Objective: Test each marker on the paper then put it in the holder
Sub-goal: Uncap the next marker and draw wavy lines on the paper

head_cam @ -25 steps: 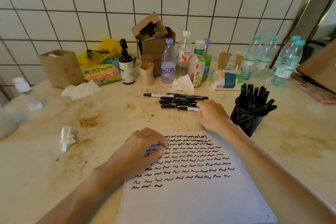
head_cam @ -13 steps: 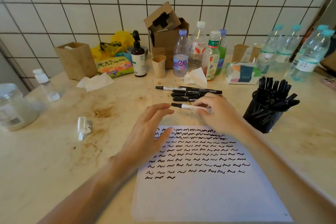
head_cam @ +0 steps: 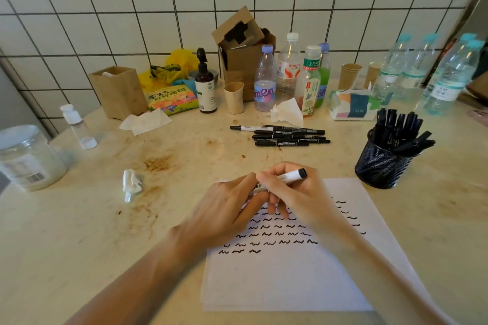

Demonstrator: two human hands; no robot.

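Both hands meet over the top of the white paper (head_cam: 295,277), which carries rows of black squiggles. My right hand (head_cam: 298,198) grips a white marker (head_cam: 291,175) with a black end cap that points right. My left hand (head_cam: 227,208) pinches the marker's other end; that end is hidden by the fingers. A small pile of black markers (head_cam: 285,135) lies on the table beyond the hands. The black mesh holder (head_cam: 380,166) stands right of the paper with several markers upright in it.
Along the tiled wall stand several bottles (head_cam: 265,79), a cardboard box (head_cam: 244,60), paper cups (head_cam: 348,75), a tissue pack (head_cam: 351,104) and a wooden box (head_cam: 118,90). A plastic jar (head_cam: 26,158) sits at the far left. A crumpled tissue (head_cam: 131,183) lies left of the paper.
My right hand has lifted one marker from the pile and brought it over the paper. My left hand has left the paper and taken hold of the marker's other end.
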